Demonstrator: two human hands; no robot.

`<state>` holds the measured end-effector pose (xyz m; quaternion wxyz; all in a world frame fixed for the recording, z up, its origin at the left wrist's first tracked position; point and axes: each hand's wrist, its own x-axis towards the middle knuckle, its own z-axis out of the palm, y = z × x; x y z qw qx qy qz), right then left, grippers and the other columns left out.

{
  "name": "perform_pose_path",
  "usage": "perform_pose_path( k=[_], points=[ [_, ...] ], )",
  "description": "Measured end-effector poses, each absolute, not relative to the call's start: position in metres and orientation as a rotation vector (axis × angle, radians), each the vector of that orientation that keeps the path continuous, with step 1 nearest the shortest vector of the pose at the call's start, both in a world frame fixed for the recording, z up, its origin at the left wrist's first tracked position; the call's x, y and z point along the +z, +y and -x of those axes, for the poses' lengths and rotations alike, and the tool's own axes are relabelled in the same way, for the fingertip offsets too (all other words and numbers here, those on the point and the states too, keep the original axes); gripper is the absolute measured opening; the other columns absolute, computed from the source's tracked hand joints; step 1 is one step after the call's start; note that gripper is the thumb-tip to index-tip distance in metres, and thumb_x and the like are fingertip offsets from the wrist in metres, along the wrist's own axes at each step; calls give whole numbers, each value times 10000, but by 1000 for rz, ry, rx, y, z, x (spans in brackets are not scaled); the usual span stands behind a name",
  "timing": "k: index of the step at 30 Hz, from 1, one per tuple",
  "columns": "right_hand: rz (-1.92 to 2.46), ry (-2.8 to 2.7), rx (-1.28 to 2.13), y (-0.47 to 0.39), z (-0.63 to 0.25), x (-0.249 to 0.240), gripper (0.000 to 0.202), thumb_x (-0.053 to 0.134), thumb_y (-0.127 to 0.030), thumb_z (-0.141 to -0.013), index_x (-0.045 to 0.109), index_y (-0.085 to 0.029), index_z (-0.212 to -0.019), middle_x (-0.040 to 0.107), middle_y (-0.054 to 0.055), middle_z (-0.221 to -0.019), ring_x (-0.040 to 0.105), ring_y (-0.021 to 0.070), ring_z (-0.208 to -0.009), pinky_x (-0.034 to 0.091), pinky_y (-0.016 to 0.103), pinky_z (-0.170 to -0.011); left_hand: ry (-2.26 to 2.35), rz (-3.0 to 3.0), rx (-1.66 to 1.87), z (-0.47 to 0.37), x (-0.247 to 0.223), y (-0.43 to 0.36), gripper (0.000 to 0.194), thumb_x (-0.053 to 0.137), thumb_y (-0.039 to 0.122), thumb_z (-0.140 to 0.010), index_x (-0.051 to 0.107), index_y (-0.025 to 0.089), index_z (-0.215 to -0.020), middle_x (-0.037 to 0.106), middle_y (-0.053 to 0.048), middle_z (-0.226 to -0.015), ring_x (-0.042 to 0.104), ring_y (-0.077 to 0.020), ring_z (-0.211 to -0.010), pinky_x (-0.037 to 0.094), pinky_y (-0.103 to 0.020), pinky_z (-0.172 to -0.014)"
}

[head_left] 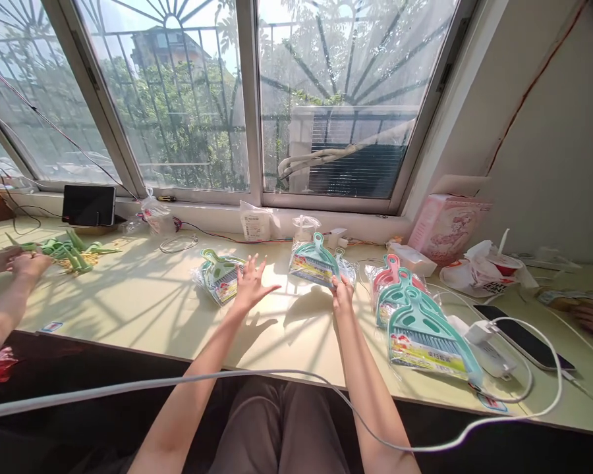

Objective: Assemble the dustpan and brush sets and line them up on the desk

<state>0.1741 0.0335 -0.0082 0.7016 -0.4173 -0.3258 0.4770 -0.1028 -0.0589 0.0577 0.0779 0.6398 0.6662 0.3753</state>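
Observation:
My right hand [343,294] grips the lower right corner of a teal dustpan and brush set [313,263], raised a little over the table with its shadow below. Fingers spread, my left hand [252,284] hovers at the right side of a green dustpan and brush set [218,276] in clear wrap; whether it touches the set I cannot tell. To the right of my right arm lies a row of wrapped sets, with a teal dustpan and brush set [427,342] in front and a pink-handled set [389,271] at the back.
Another person's hands [27,260] work at left by green pointed pieces [76,253]. A white cable [178,380] crosses before me. Along the window stand a tablet [89,205] and a pink box [445,227]. A phone [524,336] and white charger [481,331] lie at right.

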Motion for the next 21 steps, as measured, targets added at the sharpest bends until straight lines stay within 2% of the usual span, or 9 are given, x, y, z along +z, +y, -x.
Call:
perform_pose_path(
  k=[2, 5, 6, 8, 12, 15, 18, 20, 21],
  points=[
    [987, -656, 1071, 36, -175, -10, 569, 869, -359, -721, 875, -216, -1271, 770, 37, -812, 763, 239, -771, 676, 344, -669, 2171, -1942, 949, 138, 54, -73, 582, 976, 445, -878, 831, 232, -1400, 615, -245, -1712, 246, -556, -1769, 191, -741, -1419],
    [1051, -558, 1116, 36, -170, -7, 503, 854, -325, -719, 876, -218, -1210, 783, 36, -821, 775, 239, -788, 689, 342, -690, 2347, -1792, 848, 178, 50, -90, 95, 834, 233, -961, 845, 182, -1040, 748, -243, -1508, 525, -521, -1599, 352, -720, -1346],
    [1058, -543, 1130, 34, -168, -5, 491, 858, -315, -713, 880, -216, -1194, 790, 34, -818, 779, 238, -792, 691, 343, -700, 2358, -1752, 851, 186, 51, -93, 43, 786, 190, -968, 828, 181, -966, 774, -235, -1449, 602, -486, -1528, 419, -685, -1308],
    [1053, -557, 1157, 30, -163, -2, 476, 871, -300, -695, 890, -213, -1163, 803, 31, -814, 786, 242, -810, 691, 349, -723, 2337, -1704, 879, 198, 55, -94, 98, 747, 154, -938, 798, 187, -861, 802, -223, -1362, 694, -444, -1421, 522, -609, -1222],
    [989, -705, 1225, 16, -149, 1, 489, 905, -325, -654, 895, -213, -1130, 832, 57, -848, 796, 268, -876, 688, 405, -815, 2334, -1614, 762, 208, 68, -84, 142, 787, 139, -863, 731, 183, -741, 817, -213, -1149, 755, -472, -1298, 560, -600, -1152],
    [909, -861, 1258, 5, -136, -1, 540, 949, -415, -629, 890, -196, -1119, 867, 113, -943, 793, 291, -914, 672, 447, -857, 2379, -1556, 703, 214, 70, -79, 185, 838, 115, -835, 699, 172, -728, 782, -239, -1220, 685, -531, -1401, 524, -701, -1179],
    [877, -973, 1303, -5, -121, -4, 617, 1013, -498, -560, 898, -202, -1090, 883, 120, -974, 782, 303, -893, 657, 438, -811, 2458, -1499, 868, 221, 59, -81, 164, 871, 139, -851, 710, 156, -828, 604, -304, -1606, 375, -602, -1672, 455, -799, -1231],
    [875, -1040, 1339, -10, -113, -5, 647, 1040, -524, -525, 908, -212, -1077, 889, 104, -968, 780, 306, -882, 653, 428, -787, 2388, -1451, 1010, 228, 51, -84, 157, 861, 154, -886, 704, 153, -888, 554, -320, -1658, 219, -614, -1736, 406, -826, -1267],
    [869, -1067, 1353, -11, -108, -5, 651, 1047, -528, -516, 912, -214, -1070, 892, 99, -972, 780, 306, -878, 653, 425, -782, 2285, -1439, 1071, 233, 48, -85, 162, 859, 156, -896, 698, 158, -899, 591, -318, -1609, 216, -612, -1738, 391, -822, -1281]
  ],
)
